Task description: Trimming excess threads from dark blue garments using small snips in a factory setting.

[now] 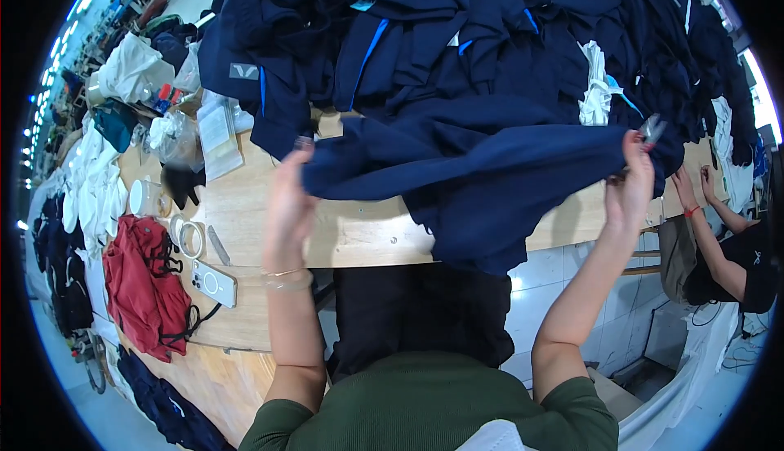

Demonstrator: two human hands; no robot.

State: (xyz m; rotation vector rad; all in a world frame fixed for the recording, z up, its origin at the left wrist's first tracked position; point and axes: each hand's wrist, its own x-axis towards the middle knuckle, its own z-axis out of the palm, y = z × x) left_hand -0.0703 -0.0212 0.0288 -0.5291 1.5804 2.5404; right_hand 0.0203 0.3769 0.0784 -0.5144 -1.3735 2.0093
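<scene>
A navy garment [490,161] is stretched sideways between my two hands, above the front edge of the table. My left hand [290,198] grips its left end, fingers closed on the cloth. My right hand [630,182] pinches the other end. A small shiny metal tool, probably thread snips [653,129], juts out at the right fingertips; how it is held is partly hidden. Part of the garment hangs below the table edge, over my lap. Its exact kind does not show.
A large heap of navy garments [457,51] with blue trim covers the back. Left lie a red bag [147,284], a phone [214,283], a tape roll [192,239] and plastic bags [175,139]. At right, another person's hands [688,190] rest by the table.
</scene>
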